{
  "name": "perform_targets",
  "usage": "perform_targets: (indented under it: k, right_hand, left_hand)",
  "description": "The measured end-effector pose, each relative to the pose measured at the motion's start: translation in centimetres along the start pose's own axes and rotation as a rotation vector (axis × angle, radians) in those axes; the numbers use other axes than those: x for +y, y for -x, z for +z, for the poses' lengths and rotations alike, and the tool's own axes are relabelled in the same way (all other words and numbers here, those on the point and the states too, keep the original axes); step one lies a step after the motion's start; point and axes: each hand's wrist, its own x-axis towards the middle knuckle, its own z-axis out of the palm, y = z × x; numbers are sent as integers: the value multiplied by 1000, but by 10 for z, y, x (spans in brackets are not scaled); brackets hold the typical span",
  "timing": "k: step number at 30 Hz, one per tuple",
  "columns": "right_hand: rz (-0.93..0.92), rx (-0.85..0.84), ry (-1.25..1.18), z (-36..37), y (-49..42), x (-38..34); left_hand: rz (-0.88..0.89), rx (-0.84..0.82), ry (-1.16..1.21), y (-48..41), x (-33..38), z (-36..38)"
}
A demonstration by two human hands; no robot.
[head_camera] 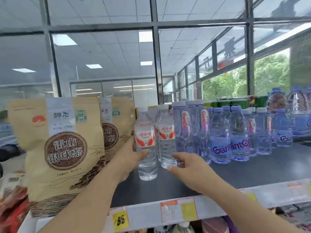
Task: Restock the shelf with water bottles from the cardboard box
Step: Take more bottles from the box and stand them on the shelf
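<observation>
Two clear water bottles with red-and-white labels and white caps stand upright on the dark top shelf point(244, 172). My left hand point(129, 158) grips the left bottle point(146, 143) from its left side, thumb across the front below the label. My right hand point(191, 167) reaches toward the base of the right bottle point(165, 137), with thumb and fingers loosely curved and just touching or nearly touching it; I cannot tell which. The cardboard box is not in view.
Tall brown paper tea bags point(62, 148) stand left of the bottles. Several purple-labelled water bottles point(220, 135) fill the shelf to the right and behind. Price tags point(178, 212) line the shelf's front edge. Windows rise behind the shelf.
</observation>
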Motion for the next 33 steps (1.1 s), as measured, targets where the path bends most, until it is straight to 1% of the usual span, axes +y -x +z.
perform_targets:
  k: [4, 10, 14, 20, 23, 26, 30, 33]
  right_hand:
    - [-3, 14, 26, 10, -10, -3]
    - [-27, -1, 33, 24, -21, -7]
    - [-57, 22, 33, 29, -20, -6]
    - [-73, 59, 16, 28, -17, -6]
    - [-48, 68, 32, 26, -16, -8]
    - [-28, 122, 50, 21, -13, -11]
    - [-36, 180, 26, 13, 1, -15]
    - [-34, 196, 2, 6, 18, -16]
  left_hand:
    - [13, 14, -58, -12, -2, 4]
    - [46, 149, -183, -26, -7, 11]
    - [89, 164, -234, -32, -11, 14]
    - [102, 177, -322, -33, -9, 19]
    - [123, 211, -380, -25, -7, 20]
    - [153, 259, -455, -11, 0, 23]
    - [237, 336, -514, 15, 15, 29]
    - [257, 305, -537, 41, 26, 43]
